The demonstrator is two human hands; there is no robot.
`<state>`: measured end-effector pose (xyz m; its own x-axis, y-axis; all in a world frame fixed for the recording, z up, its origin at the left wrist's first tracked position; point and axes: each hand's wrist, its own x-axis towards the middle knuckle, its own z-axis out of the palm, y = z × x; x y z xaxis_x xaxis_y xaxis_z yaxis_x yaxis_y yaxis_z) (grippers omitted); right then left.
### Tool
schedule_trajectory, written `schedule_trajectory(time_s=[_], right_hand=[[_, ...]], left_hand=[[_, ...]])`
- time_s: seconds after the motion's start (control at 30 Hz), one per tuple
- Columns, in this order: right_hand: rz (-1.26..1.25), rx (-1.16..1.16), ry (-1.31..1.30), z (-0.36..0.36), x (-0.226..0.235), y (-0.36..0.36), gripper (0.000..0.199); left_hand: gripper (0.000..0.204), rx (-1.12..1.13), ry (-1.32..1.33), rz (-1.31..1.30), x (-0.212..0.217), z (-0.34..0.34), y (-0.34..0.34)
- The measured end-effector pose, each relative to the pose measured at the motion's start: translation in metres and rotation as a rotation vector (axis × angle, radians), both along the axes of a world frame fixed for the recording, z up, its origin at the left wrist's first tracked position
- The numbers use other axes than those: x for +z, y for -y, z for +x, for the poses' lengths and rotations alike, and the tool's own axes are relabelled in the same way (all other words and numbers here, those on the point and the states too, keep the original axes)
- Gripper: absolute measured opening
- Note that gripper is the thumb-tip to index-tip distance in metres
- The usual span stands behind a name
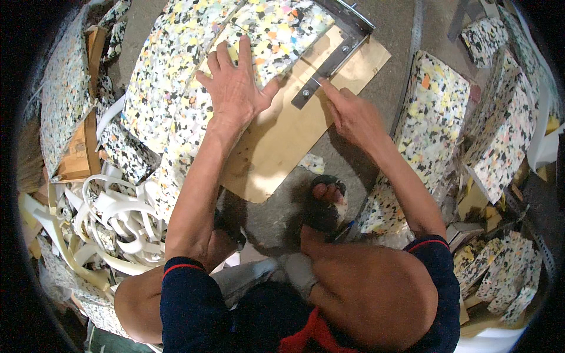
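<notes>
My left hand [235,82] lies flat on a sheet of speckled multicoloured foam [282,35], fingers spread and pressing down. The sheet rests on a tan wooden board [265,153]. A dark flat metal bar with bolts [323,73], part of an angled metal frame, lies over the board along the foam's right side. My right hand [353,115] is closed, its index finger stretched toward the bar. A thin, blade-like metal piece shows at that fingertip; the rest of it is hidden in the hand.
More speckled foam [165,76] spreads to the left of the board. White curled foam strips [126,220] heap at lower left. Foam slabs [432,112] and offcuts lie to the right. My bare foot in a dark sandal [326,203] stands just beyond the board's near edge.
</notes>
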<state>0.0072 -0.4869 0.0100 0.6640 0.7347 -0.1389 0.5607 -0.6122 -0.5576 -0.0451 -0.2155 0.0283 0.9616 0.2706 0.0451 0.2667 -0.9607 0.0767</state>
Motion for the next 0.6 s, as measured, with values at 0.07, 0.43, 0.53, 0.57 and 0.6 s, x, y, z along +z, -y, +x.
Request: schedule_trajectory(time_s=[0.07, 0.43, 0.53, 0.57, 0.6], right_hand=[[0.013, 0.028, 0.037, 0.0, -0.007, 0.001, 0.045], [0.056, 0.003, 0.088, -0.017, 0.005, 0.037, 0.055], [0.117, 0.077, 0.13, -0.004, 0.001, 0.014, 0.053], [0.077, 0.052, 0.098, -0.001, 0.001, 0.012, 0.052], [0.098, 0.045, 0.096, 0.001, 0.001, 0.01, 0.051]], left_hand=[[0.098, 0.015, 0.0, -0.033, 0.002, 0.0, -0.002], [0.102, 0.037, -0.066, -0.066, 0.009, -0.003, -0.006], [0.103, -0.005, -0.025, -0.117, 0.019, -0.008, -0.007], [0.104, -0.023, -0.014, -0.145, 0.023, -0.012, -0.009], [0.105, -0.038, -0.063, -0.193, 0.026, -0.015, -0.011]])
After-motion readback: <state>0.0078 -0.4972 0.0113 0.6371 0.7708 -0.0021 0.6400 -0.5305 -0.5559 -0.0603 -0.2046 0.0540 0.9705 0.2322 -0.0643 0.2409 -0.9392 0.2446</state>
